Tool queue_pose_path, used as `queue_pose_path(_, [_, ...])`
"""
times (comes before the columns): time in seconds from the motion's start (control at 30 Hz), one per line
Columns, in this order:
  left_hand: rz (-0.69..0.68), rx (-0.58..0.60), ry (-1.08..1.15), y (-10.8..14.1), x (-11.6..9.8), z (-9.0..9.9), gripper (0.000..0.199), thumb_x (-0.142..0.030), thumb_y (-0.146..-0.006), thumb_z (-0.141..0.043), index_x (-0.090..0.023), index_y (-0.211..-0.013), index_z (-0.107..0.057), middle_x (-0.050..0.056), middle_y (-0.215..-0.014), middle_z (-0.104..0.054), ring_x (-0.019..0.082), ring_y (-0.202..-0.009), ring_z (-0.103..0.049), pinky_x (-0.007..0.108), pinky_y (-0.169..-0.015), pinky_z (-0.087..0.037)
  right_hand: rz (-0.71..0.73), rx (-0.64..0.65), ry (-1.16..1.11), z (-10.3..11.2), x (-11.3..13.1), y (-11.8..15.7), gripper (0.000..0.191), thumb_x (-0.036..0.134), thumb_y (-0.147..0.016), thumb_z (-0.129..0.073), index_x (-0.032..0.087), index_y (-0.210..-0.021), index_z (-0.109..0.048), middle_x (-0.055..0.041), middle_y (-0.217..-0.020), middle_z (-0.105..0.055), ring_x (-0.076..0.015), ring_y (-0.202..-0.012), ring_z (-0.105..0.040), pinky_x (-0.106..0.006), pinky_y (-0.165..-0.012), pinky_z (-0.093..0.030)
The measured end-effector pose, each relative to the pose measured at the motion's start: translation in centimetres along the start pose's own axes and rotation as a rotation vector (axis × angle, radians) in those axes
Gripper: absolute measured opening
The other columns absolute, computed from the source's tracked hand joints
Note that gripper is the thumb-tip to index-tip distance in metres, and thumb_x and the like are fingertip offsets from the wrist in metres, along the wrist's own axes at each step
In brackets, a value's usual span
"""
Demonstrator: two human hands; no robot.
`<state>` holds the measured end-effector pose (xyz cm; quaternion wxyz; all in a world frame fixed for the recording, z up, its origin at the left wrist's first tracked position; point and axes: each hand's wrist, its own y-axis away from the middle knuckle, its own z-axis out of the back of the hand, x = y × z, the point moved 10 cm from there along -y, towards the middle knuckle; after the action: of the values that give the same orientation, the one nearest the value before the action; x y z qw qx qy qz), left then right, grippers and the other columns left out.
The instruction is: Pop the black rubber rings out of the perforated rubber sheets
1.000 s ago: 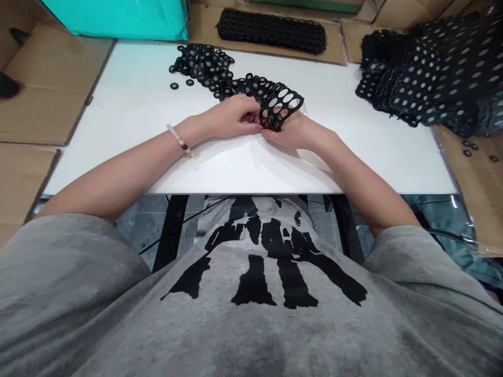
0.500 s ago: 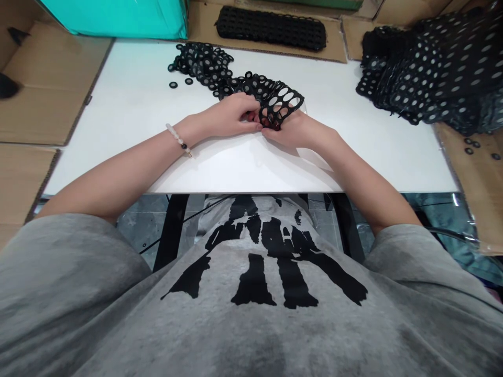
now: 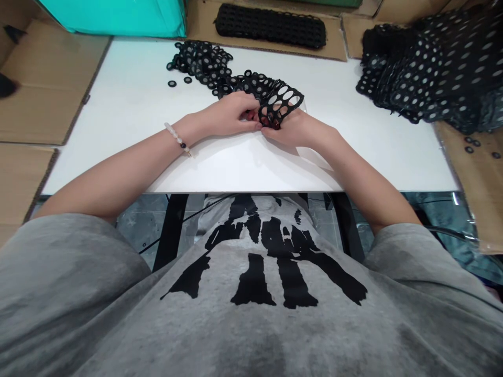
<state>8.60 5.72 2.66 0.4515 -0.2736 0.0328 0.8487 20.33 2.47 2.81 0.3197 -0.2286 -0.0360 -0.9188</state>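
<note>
A black perforated rubber sheet [image 3: 282, 100] with rows of oval holes is bent up between my hands over the white table. My right hand [image 3: 293, 128] is closed on its near side, thumb in front and some fingers seen through the holes. At the sheet's left edge my left hand [image 3: 236, 114] is closed, its thumb and fingers pinching there; the exact piece between the fingertips is hidden. Just behind the hands lies a heap of small black rings with grey centres [image 3: 204, 63], running from the sheet toward the back left.
A stack of perforated black sheets [image 3: 271, 26] lies on cardboard at the back. More dotted black sheets [image 3: 420, 73] are piled at the right, with several loose rings [image 3: 469, 150] on cardboard near them. A turquoise box [image 3: 121, 15] stands at the back left, beside a cardboard flap [image 3: 55, 84].
Hardly anything differs. The fingers shift very slightly at the sheet, which stays in the same place; the view has tilted a little.
</note>
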Motion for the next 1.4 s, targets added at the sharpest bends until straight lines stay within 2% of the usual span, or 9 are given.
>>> queue_pose_path(0.17, [0.01,-0.006,-0.016,0.0,0.2,0.0,0.04,-0.07,-0.104,-0.07,-0.034,-0.089,-0.062,0.005,-0.089,-0.067,0.031,-0.103,-0.059,0.05,-0.101,-0.051,0.004,-0.006,0.002,0.1,0.1,0.1,0.017,0.044,-0.115,-0.071,0.027,-0.117,-0.073,-0.0142,-0.126,-0.087,-0.0416,-0.136,-0.078,-0.066,-0.129,-0.066])
queue_pose_path(0.33, [-0.013,-0.029,0.01,0.0,0.6,0.0,0.038,-0.066,-0.106,-0.072,-0.03,-0.092,-0.067,0.006,-0.091,-0.073,0.029,-0.102,-0.064,0.046,-0.101,-0.053,-0.028,-0.067,-0.052,0.1,-0.2,-0.3,0.017,0.043,-0.116,-0.07,0.027,-0.117,-0.074,-0.0142,-0.122,-0.088,-0.0379,-0.122,-0.081,-0.064,-0.126,-0.069])
queue_pose_path(0.5, [0.01,-0.085,0.071,0.1,1.3,0.6,0.036,-0.062,-0.102,-0.08,-0.029,-0.089,-0.071,0.005,-0.083,-0.074,0.03,-0.092,-0.072,0.043,-0.087,-0.054,-0.072,-0.147,-0.15,-0.1,-0.9,-1.1,0.035,0.061,-0.116,-0.075,0.03,-0.103,-0.07,-0.0076,-0.094,-0.081,-0.034,-0.102,-0.08,-0.056,-0.108,-0.076])
queue_pose_path(0.7, [0.091,-0.094,0.208,0.2,1.4,1.1,0.034,-0.059,-0.104,-0.082,-0.027,-0.095,-0.075,0.003,-0.08,-0.078,0.024,-0.085,-0.072,0.039,-0.083,-0.057,-0.185,-0.188,-0.632,-1.4,-2.4,-1.6,0.049,0.064,-0.116,-0.081,0.029,-0.087,-0.061,-0.0013,-0.078,-0.072,-0.0205,-0.072,-0.066,-0.037,-0.079,-0.068])
queue_pose_path(0.83, [0.158,-0.141,0.451,0.1,2.1,0.8,0.041,-0.06,-0.099,-0.093,-0.024,-0.096,-0.073,0.004,-0.087,-0.083,0.024,-0.091,-0.08,0.038,-0.089,-0.063,-0.199,-0.231,-0.889,-2.3,-2.5,-2.1,0.048,0.051,-0.118,-0.083,0.027,-0.084,-0.059,0.0013,-0.073,-0.067,-0.0159,-0.071,-0.062,-0.03,-0.075,-0.062])
queue_pose_path(0.93, [0.218,-0.185,0.665,0.2,2.8,0.3,0.053,-0.058,-0.087,-0.107,-0.024,-0.095,-0.068,0.005,-0.088,-0.084,0.023,-0.088,-0.083,0.038,-0.09,-0.065,-0.188,-0.236,-1.028,-2.8,-1.9,-2.4,0.048,0.054,-0.12,-0.083,0.026,-0.087,-0.061,0.0009,-0.073,-0.066,-0.0158,-0.073,-0.063,-0.029,-0.077,-0.061])
queue_pose_path(1.13, [0.238,-0.183,0.845,0.3,2.5,-0.4,0.069,-0.064,-0.07,-0.12,-0.023,-0.093,-0.068,0.005,-0.085,-0.087,0.024,-0.084,-0.086,0.039,-0.09,-0.066,-0.169,-0.251,-1.305,-3.2,-1.1,-2.4,0.058,0.067,-0.091,-0.108,0.025,-0.092,-0.068,0.0028,-0.079,-0.063,-0.016,-0.074,-0.062,-0.027,-0.064,-0.053])
queue_pose_path(1.3, [0.387,-0.266,0.908,0.8,4.7,0.1,0.055,-0.041,-0.066,-0.12,-0.018,-0.098,-0.081,0.005,-0.088,-0.088,0.02,-0.081,-0.081,0.037,-0.088,-0.067,-0.185,-0.268,-1.37,-2.9,-1.4,-2.3,0.052,0.056,-0.088,-0.109,0.024,-0.087,-0.068,0.0035,-0.076,-0.062,-0.0137,-0.07,-0.056,-0.025,-0.059,-0.044])
queue_pose_path(1.4, [0.492,-0.442,0.827,1.9,7.7,2.9,0.037,-0.024,-0.074,-0.109,-0.018,-0.1,-0.083,0.002,-0.082,-0.084,0.019,-0.077,-0.077,0.038,-0.088,-0.067,-0.229,-0.303,-1.401,-2.5,-2.1,-2.2,0.048,0.038,-0.094,-0.099,0.026,-0.074,-0.058,0.0065,-0.065,-0.047,-0.0134,-0.066,-0.056,-0.025,-0.062,-0.047])
